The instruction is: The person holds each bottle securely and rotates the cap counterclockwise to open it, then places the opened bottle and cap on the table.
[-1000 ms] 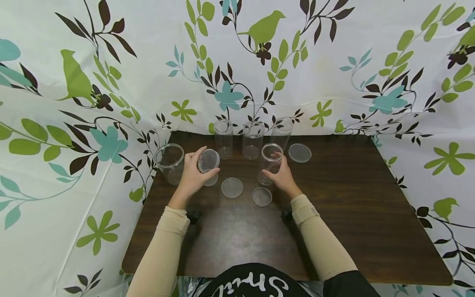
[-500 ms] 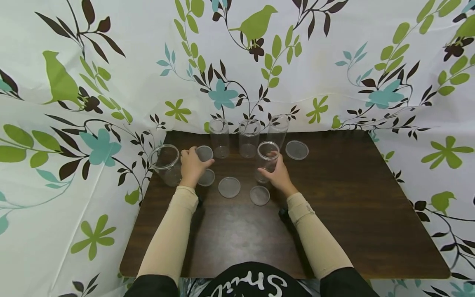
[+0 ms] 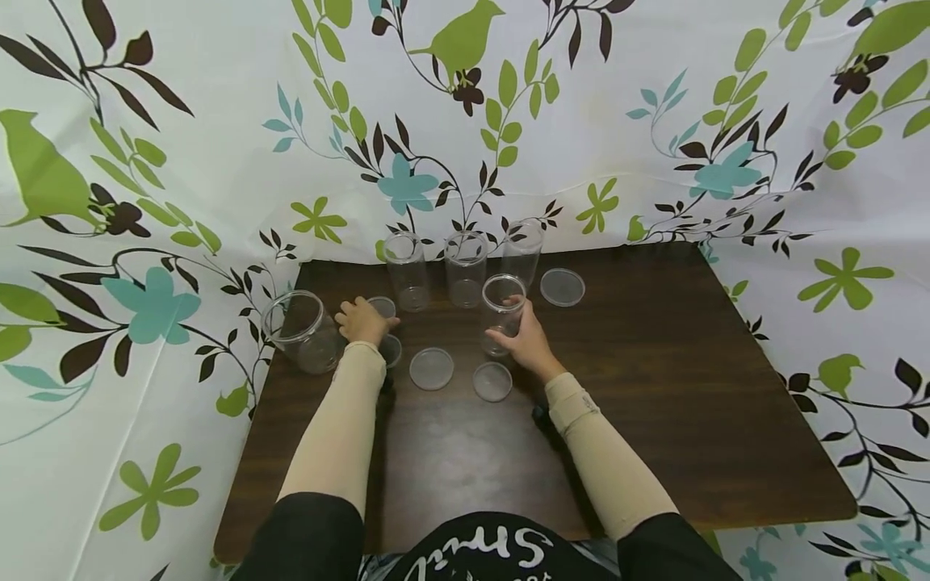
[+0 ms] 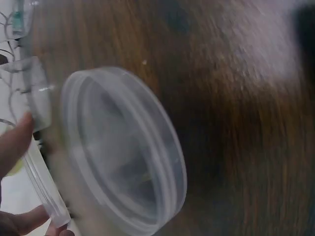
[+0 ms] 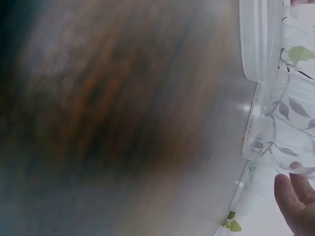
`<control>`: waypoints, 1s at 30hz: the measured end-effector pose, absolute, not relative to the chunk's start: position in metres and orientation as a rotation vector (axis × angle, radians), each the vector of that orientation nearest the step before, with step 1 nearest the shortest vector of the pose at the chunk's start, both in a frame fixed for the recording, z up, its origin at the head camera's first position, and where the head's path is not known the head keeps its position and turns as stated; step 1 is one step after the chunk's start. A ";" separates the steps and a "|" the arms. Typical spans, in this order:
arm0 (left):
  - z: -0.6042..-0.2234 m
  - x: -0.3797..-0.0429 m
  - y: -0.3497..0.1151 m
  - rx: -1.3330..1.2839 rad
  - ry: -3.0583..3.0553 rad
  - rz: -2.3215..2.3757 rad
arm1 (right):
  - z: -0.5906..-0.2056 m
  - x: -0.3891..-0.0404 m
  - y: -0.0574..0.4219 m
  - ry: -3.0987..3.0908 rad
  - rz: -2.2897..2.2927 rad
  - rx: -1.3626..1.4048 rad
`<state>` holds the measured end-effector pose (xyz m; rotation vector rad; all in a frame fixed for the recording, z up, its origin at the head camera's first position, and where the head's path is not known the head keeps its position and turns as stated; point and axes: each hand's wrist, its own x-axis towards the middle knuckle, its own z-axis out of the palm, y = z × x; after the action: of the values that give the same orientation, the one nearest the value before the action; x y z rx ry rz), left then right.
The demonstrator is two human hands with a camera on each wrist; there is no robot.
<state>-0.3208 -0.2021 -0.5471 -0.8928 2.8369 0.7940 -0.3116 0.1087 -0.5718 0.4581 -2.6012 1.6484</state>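
My left hand is at the left of the table, palm down. It pinches the edge of a clear round lid; in the left wrist view the thumb and fingers hold this lid edge-on. Another clear lid lies on the table just below that hand. My right hand grips a clear jar around its right side; the jar stands upright and its mouth is uncovered. In the right wrist view only fingertips show at the right edge.
A wider clear jar stands left of the left hand. Three clear jars line the back edge by the patterned cloth. Loose lids lie at front centre, lower right of it, and back right.
The left hand, holding the lid, has moved away from the body and turned palm down; the lid has tipped lower. The right hand stays on its jar. The head view has shifted.
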 end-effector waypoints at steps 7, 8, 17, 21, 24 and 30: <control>-0.555 -0.320 -0.220 -0.981 2.701 0.783 | -0.571 -0.301 0.101 -2.624 1.672 0.446; -0.556 -0.318 -0.223 -0.989 2.696 0.784 | -0.571 -0.299 0.100 -2.623 1.683 0.451; -0.561 -0.307 -0.242 -1.003 2.729 0.747 | -0.570 -0.287 0.088 -2.619 1.713 0.471; -0.558 -0.304 -0.245 -0.981 2.764 0.724 | -0.571 -0.289 0.084 -2.633 1.693 0.496; -0.550 -0.308 -0.242 -0.917 2.813 0.654 | -0.572 -0.292 0.085 -2.618 1.695 0.480; -0.524 -0.312 -0.226 -0.762 2.895 0.463 | -0.576 -0.298 0.091 -2.647 1.682 0.443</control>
<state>-0.3119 -0.2257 -0.5237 -0.7618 2.8954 0.4625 -0.2978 0.0914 -0.5763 0.4432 -2.6466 1.6822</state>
